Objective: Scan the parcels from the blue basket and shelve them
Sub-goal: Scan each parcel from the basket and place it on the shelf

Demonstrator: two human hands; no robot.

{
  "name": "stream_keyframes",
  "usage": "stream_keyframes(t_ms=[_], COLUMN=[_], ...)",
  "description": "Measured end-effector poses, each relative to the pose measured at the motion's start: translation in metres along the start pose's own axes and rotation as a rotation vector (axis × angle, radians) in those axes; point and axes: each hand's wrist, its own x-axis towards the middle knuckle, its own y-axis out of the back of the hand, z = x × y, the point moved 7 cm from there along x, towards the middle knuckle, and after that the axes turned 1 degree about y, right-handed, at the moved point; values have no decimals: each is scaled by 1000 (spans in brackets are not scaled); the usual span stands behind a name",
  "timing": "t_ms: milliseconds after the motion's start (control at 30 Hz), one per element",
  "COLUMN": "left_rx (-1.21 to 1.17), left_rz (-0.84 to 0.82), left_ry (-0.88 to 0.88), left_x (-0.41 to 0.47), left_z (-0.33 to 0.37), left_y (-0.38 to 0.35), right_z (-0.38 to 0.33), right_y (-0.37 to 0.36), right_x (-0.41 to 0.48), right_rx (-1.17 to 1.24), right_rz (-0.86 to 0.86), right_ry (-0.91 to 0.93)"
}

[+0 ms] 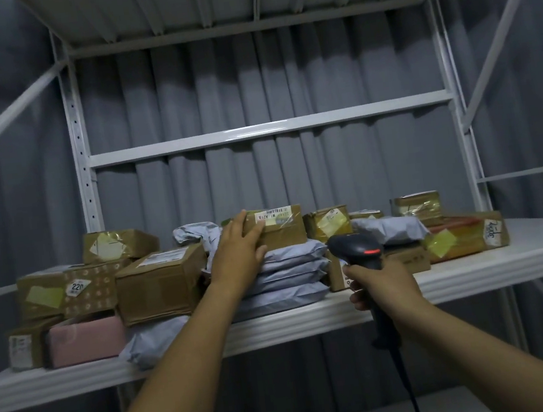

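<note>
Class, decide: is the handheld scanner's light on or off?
On: a red light glows on the scanner head, which the right hand grips.

**Room above the parcels and on the bare board at the right**

From the left of the frame to past centre the shelf point(528, 251) is packed. Brown boxes point(159, 282), a pink parcel point(86, 341) and grey mailers point(289, 272) sit edge to edge, reaching the front lip at lower left. The left hand point(238, 251) lies flat against the cardboard box point(280, 229) on top of the mailers. The right hand point(384, 284) grips a scanner point(358, 249) just in front of the centre-right pile. Above the parcels a tall gap runs up to the cross beam point(270, 131), between the left upright point(82, 161) and right upright point(459, 132). A grey curtain point(246, 81) closes the back. Right of the flat orange box point(464, 235) the board lies bare.
</note>
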Motion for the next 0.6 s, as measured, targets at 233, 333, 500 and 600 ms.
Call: stream_keyframes(t_ms=[233,333,500,600], left_rx=[78,42,-27,-73], left_rz=[-77,-62,-141,-215], left_ry=[-28,-53,-39,-28], left_x=[-7,-29,-103,-163], left_z=[13,24,47,63], left_y=[1,7,-8,-35], right_z=[4,7,33,69], right_y=[15,24,40,55], right_x=[-17,-35,-91,-130], right_rx=[-40,-88,-160,-232], right_rz=[1,-12,-61,-92], right_ry=[-23,-24,-75,-145])
